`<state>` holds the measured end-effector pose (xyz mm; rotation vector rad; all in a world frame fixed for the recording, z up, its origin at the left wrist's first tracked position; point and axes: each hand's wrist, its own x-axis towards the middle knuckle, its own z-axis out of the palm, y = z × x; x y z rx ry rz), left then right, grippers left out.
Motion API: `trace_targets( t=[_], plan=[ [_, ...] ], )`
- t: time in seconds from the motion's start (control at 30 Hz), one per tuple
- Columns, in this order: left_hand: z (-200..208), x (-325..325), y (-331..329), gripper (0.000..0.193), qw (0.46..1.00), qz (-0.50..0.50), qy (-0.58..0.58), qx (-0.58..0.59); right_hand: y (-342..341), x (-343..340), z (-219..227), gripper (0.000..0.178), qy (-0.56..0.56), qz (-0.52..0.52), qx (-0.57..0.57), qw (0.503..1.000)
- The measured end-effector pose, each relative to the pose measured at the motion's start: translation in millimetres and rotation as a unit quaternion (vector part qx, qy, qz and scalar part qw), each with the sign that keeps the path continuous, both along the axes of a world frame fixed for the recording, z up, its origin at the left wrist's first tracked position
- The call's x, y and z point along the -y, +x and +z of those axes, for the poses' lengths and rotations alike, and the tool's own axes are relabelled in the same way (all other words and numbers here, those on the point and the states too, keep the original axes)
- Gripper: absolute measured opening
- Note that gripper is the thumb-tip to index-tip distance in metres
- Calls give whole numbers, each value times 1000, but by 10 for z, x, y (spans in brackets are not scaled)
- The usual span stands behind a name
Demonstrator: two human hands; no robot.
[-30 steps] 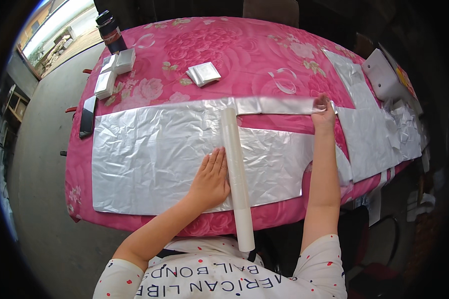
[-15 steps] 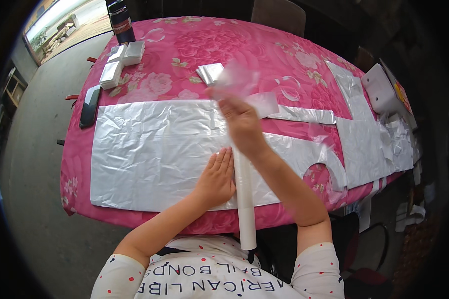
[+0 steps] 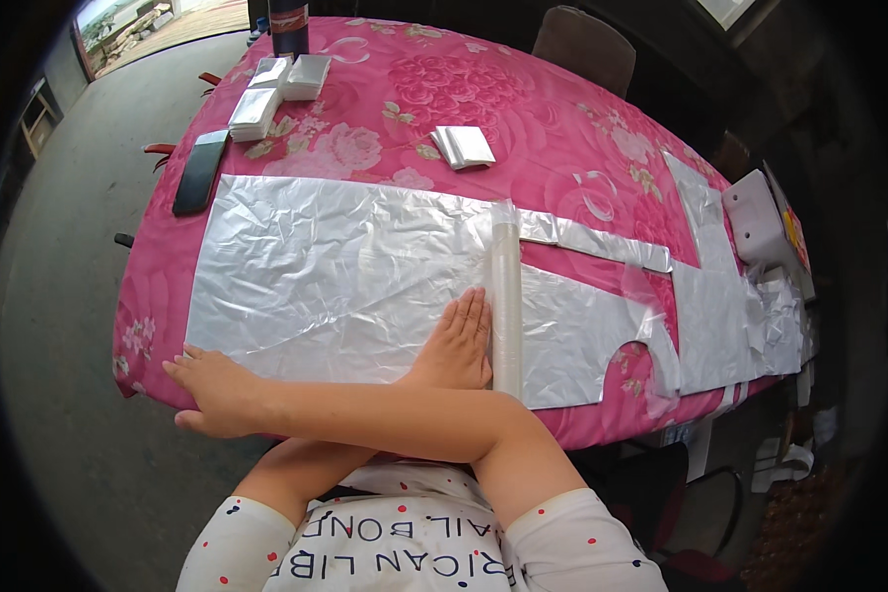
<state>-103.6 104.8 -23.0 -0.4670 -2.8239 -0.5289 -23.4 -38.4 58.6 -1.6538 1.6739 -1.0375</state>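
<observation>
A large silvery plastic sheet lies spread over the table, creased and shiny. My left hand rests flat on it, fingers stretched out, right beside a long whitish roll of film. Crossing over my left forearm, my right arm reaches far to the left. My right hand is open at the sheet's near left corner, fingers extended, with nothing seen in it. The right forearm hides part of the sheet's near edge and the roll's lower end.
Folded plastic packets lie beyond the sheet; more stacks sit far left near a phone and a dark canister. On the right are another silvery sheet, crumpled plastic and a white box. A pink floral cloth covers the table.
My right hand has swung from above the roll's far end to the near left corner; the clear film it held is no longer in it. My left hand stays flat beside the roll.
</observation>
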Motion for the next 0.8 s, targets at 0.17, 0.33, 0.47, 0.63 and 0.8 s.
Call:
trace_targets(
  t=[0.17, 0.33, 0.47, 0.63, 0.8],
  plan=[
    [5, 107, 38, 63, 998, 7, 68, -15, -378, -883, 125, 54, -66, -78, -43, 994],
    [141, 377, -162, 55, 896, -38, 441, 22, -907, -2050, 248, 36, -108, -313, -132, 934],
    [358, 403, -673, 51, 729, 19, 663, 172, -1074, -2746, 155, 28, -88, -408, -171, 893],
    [338, 411, -1020, 68, 452, 93, 816, 348, -1182, -3153, -112, 30, -41, -418, -212, 882],
    [406, 444, -1102, 63, 473, 116, 785, 383, -1226, -3262, -213, 39, 6, -318, -267, 910]
  ],
)
